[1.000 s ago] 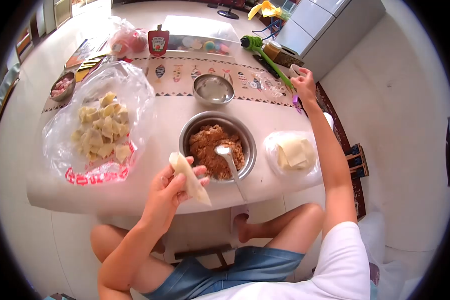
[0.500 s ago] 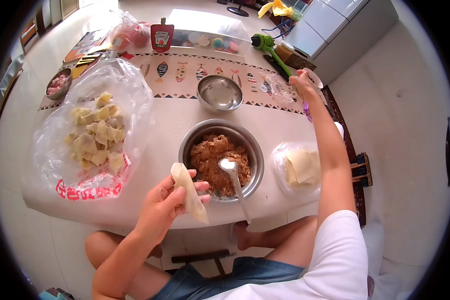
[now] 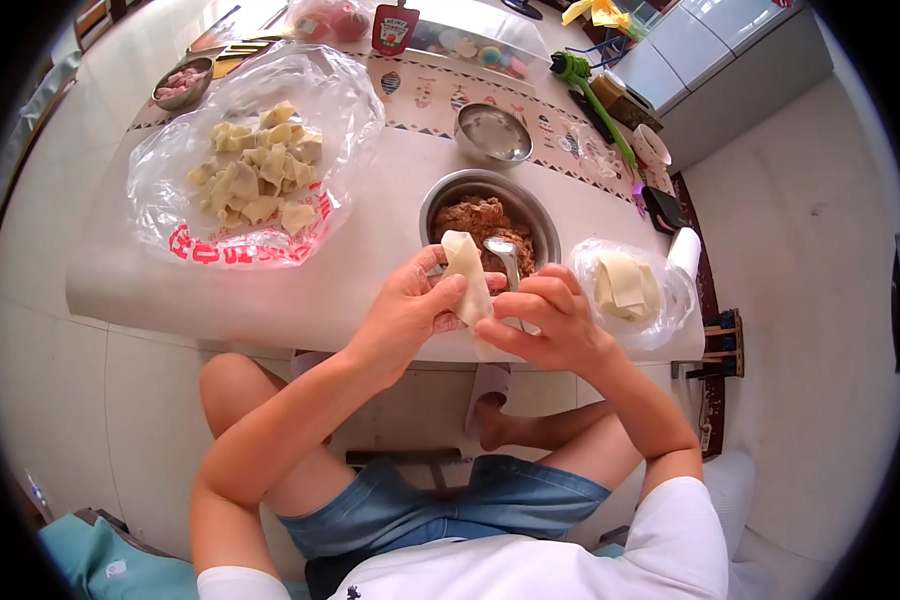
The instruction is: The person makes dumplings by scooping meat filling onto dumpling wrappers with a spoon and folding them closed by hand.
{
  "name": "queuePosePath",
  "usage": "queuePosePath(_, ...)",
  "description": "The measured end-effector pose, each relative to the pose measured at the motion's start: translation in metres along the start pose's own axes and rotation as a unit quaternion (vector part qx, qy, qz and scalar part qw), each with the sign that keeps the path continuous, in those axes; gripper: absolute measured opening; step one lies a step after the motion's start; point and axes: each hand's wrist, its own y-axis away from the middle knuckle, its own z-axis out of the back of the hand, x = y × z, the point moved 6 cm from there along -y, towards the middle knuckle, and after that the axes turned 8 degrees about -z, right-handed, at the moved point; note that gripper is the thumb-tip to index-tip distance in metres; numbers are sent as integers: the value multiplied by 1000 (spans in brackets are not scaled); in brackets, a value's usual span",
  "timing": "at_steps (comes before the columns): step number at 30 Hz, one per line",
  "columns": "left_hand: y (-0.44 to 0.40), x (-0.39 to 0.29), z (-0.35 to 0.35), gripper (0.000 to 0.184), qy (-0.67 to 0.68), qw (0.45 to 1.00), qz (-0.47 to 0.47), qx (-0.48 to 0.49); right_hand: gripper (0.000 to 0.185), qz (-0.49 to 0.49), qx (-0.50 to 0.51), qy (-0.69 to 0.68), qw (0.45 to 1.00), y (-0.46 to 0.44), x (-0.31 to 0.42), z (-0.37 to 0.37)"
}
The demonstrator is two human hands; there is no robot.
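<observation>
A folded wonton wrapper (image 3: 465,268) is pinched in my left hand (image 3: 410,300), its length hanging down towards the right. My right hand (image 3: 555,320) has its fingertips closed on the lower end of that same wrapper. Behind both hands stands a steel bowl (image 3: 435,195) of minced filling (image 3: 475,215), with a metal spoon (image 3: 503,250) resting in it. Right of my right hand, a stack of square wrappers (image 3: 625,283) lies in a clear plastic bag (image 3: 675,300). Folded wontons (image 3: 260,170) are piled on a large plastic bag (image 3: 355,120) at the left.
A smaller steel bowl (image 3: 493,135) stands behind the filling. At the far left is a little bowl of pinkish pieces (image 3: 182,83). A ketchup pouch (image 3: 394,28), a lidded clear box (image 3: 470,40), a green-handled tool (image 3: 600,110) and a white bowl (image 3: 651,147) sit along the back and right.
My right hand has come back from the far right of the table to the wrapper and taken its lower end. The view has tilted down; my left hand still holds the wrapper.
</observation>
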Motion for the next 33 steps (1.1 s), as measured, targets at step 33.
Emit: queuePosePath(33, -14, -28, 35, 41, -32, 985, -156, -74, 57, -380, 115, -19, 917, -25, -209, -92)
